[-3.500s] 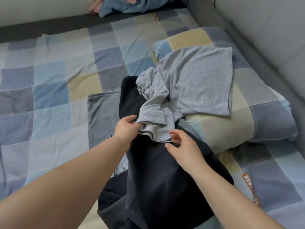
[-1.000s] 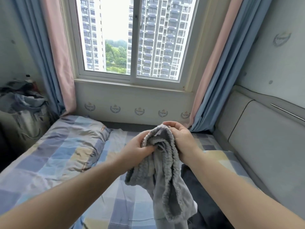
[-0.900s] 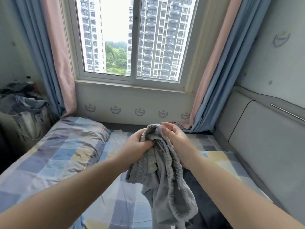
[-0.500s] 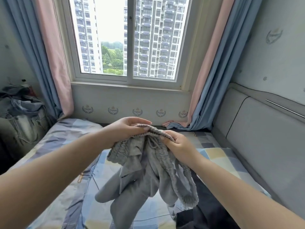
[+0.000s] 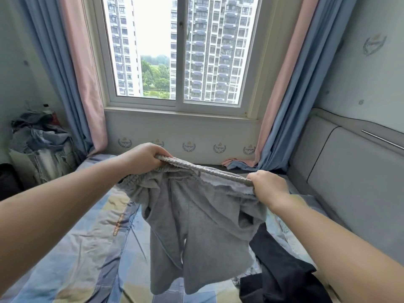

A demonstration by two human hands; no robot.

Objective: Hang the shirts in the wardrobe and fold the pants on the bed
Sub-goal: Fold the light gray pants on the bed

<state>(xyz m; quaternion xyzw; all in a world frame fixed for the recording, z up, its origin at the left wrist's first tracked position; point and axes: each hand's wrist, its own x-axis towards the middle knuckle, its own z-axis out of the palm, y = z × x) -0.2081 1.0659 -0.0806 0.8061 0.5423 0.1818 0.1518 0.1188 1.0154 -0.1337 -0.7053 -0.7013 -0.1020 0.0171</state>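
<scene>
A pair of grey shorts (image 5: 196,226) hangs in the air above the bed (image 5: 72,248), its elastic waistband stretched between both hands. My left hand (image 5: 144,157) grips the waistband's left end, fingers curled over it. My right hand (image 5: 267,186) grips the right end, a little lower and nearer to me. The two legs dangle down, slightly crumpled. A dark garment (image 5: 282,272) lies on the checked bedding below my right forearm, partly hidden by the shorts.
A window (image 5: 179,51) with pink and blue curtains faces me across the bed. A padded grey headboard (image 5: 354,182) runs along the right. A pile of clothes on a bag (image 5: 41,145) stands at the far left beside the bed.
The hands have pulled apart along the waistband, so the bunched grey shorts now hang spread open. Before that I lifted them off the bed and the view rose to the window.
</scene>
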